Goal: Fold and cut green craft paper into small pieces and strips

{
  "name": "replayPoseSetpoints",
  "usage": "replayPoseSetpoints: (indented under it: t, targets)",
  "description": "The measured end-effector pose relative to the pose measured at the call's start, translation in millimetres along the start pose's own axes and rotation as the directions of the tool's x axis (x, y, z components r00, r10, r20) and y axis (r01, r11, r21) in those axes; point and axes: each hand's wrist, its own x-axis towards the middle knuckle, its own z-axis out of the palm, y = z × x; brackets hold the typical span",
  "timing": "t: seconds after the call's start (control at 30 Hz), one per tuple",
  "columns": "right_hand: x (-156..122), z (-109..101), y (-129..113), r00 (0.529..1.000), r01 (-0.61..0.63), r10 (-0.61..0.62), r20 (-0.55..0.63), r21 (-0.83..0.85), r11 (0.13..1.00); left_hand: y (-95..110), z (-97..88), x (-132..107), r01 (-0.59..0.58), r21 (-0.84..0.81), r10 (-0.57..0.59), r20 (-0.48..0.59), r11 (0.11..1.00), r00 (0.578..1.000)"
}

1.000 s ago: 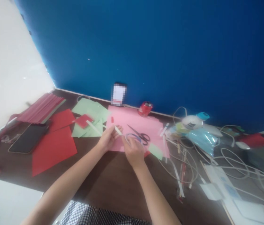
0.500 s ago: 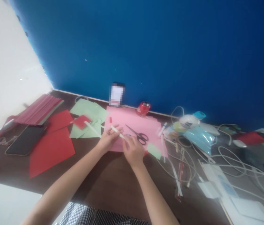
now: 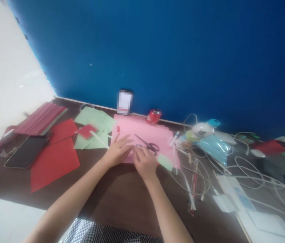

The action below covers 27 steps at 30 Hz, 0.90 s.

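Observation:
My left hand (image 3: 117, 151) hovers over the front of the pink paper (image 3: 137, 126), its fingers stretched out and spread. Beside it, my right hand (image 3: 145, 162) is closed in a pinch, its fingertips close to my left thumb. Whatever lies in that pinch is too small and blurred to make out. Black-handled scissors (image 3: 153, 147) rest on the pink paper just beyond my right hand, blades pointing up and left. A pale green paper piece (image 3: 166, 162) lies to the right of that hand. A white paper strip (image 3: 99, 139) slants across green sheets (image 3: 94, 118) at left.
Red sheets (image 3: 56, 165), a dark phone (image 3: 27, 152) and a pink paper stack (image 3: 39, 118) lie at left. A blurred-screen phone (image 3: 124, 102) and a red container (image 3: 154, 116) stand near the blue wall. Tangled cables (image 3: 248, 175) and a blue packet (image 3: 214, 148) crowd the right.
The white strip that showed between both hands is no longer visible there. My left fingers have spread out from a bent hold. My right hand stays pinched in nearly the same place.

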Motion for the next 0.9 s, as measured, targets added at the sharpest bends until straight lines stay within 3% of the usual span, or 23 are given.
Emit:
replayPoseSetpoints:
  t: [0.23,0.43,0.67,0.9]
  targets:
    - [0.0,1.1,1.7,1.0,-0.005,0.005,0.029,0.008,1.0,0.5,-0.1,0.8,0.166,-0.212,-0.164,0.023,0.963,0.986]
    - [1.8,-1.2,-0.6,0.999,-0.008,0.006,0.039,0.044,0.999,-3.9,1.6,-0.8,0.073,-0.082,-0.069,0.054,0.994,0.996]
    - [-0.2,0.8,2.0,0.994,-0.089,0.085,0.068,0.061,0.994,-2.7,1.6,0.9,0.112,-0.175,-0.104,0.051,0.978,0.993]
    - [1.8,-5.4,3.2,0.992,-0.104,0.094,0.08,0.134,0.985,-3.1,1.6,-0.5,0.015,-0.042,-0.012,0.074,0.999,0.997]
